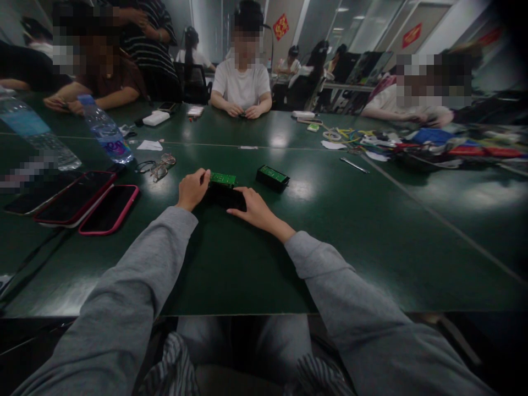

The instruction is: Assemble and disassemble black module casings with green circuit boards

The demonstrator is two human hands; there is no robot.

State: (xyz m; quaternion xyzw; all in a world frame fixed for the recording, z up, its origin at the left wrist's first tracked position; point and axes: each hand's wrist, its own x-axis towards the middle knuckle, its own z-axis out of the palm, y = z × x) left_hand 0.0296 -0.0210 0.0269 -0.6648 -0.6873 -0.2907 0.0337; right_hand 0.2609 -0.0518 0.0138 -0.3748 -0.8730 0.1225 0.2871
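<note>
Pinched in my left hand (193, 188) is the left end of a green circuit board (223, 179), which is tilted up. Just below the board lies a black box-shaped case (225, 198), dark and hard to make out. My right hand (256, 208) grips the right end of this case, thumb in front and fingers behind. Whether the board touches the case, I cannot tell. A little to the right, a second black case (273, 179) with a green board in its top stands on the green table (256, 269).
Phones, one in a pink case (109, 209), lie at left near glasses (163, 166) and a water bottle (108, 132). Tweezers (355, 165) and a heap of cables (449, 146) lie at right. A person in a white shirt (241, 85) sits opposite.
</note>
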